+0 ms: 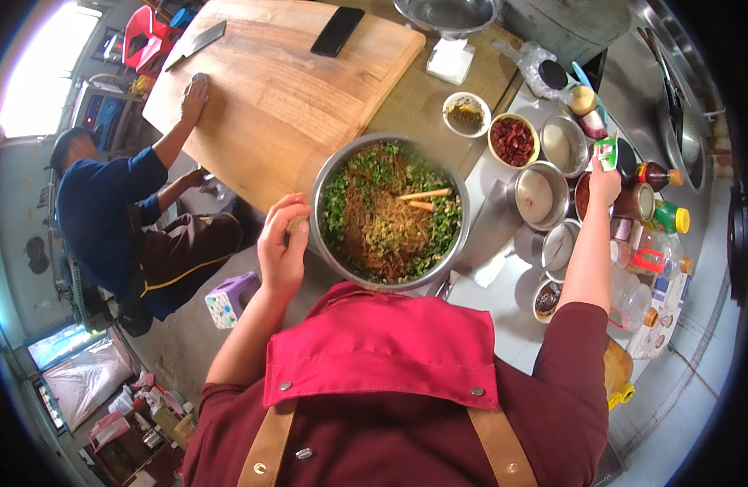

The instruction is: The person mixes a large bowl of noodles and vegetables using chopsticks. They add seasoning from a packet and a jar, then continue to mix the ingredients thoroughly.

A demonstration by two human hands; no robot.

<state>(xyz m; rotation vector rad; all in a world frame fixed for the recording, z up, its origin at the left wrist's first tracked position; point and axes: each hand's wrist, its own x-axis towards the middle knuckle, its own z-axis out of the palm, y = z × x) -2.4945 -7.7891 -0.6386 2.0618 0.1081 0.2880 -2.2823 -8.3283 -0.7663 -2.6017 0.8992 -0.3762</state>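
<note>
A large steel bowl [465,243] stands right in front of me. Chopped green herbs [386,271] ring the brown noodle-like strands [374,213] inside it, and a pair of wooden chopsticks [426,195] rests in the mix. Beside the bowl's left rim is my left hand [283,243], fingers curled; whether it touches the rim or pinches something small is unclear. Out to the right, my right hand [605,185] grips a small green and white packet [607,152] above the seasoning containers.
A co-worker [112,207] sits at left, one hand on a cloth upon the wooden board [276,91]. The board also bears a cleaver [197,44] and a phone [337,31]. Dried red chillies [512,142], steel pots [541,195] and bottles [672,216] crowd the right side.
</note>
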